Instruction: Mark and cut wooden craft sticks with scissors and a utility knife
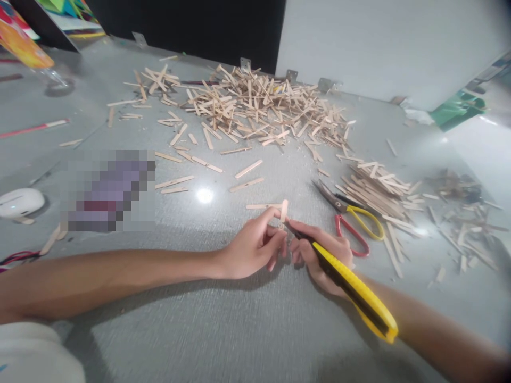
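Observation:
My left hand [255, 244] pinches a short wooden stick piece [283, 210] upright between thumb and forefinger, just above the grey table [223, 319]. My right hand [319, 255] is wrapped round a yellow and black utility knife [351, 287]. The knife's tip points at the base of the stick piece, right where the two hands meet. Both forearms rest low over the table's near part.
Red and yellow handled scissors [351, 223] lie just right of my hands. A big heap of wooden sticks [255, 106] covers the far middle, a smaller bundle [375, 189] lies right, loose sticks [247, 170] between. A white object [19, 202] sits far left.

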`<state>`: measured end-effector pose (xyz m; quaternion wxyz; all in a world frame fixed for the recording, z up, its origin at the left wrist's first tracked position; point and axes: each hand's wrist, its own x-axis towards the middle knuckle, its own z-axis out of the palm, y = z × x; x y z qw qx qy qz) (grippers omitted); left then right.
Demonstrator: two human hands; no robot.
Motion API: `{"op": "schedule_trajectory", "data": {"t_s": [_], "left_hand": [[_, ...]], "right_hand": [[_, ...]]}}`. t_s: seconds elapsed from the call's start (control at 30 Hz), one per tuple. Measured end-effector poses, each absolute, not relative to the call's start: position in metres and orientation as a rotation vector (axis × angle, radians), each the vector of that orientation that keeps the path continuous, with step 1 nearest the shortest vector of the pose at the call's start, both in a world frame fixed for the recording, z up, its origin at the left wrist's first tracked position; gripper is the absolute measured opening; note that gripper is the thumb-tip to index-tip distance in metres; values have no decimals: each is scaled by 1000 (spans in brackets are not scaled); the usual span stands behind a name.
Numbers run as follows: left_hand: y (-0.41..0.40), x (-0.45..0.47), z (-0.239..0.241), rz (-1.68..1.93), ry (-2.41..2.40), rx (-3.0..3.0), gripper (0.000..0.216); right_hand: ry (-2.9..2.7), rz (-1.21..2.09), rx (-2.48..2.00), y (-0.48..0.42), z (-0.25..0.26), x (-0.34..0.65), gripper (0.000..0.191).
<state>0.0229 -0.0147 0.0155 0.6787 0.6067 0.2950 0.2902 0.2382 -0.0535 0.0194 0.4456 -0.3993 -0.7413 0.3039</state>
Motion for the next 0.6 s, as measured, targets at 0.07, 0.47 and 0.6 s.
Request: {"op": "schedule_trajectory", "data": {"t_s": [0.07, 0.47, 0.6], "left_hand": [[-15, 23, 16, 648, 668, 1376, 10], [-19, 28, 11, 661, 819, 1547, 9], [-18, 27, 9, 644, 828, 1554, 7]], "right_hand": [[-1841, 746, -978, -53, 18, 238, 36], [-1832, 825, -1087, -50, 24, 232, 31], [-1762, 962, -1190, -47, 34, 231, 31]]}}
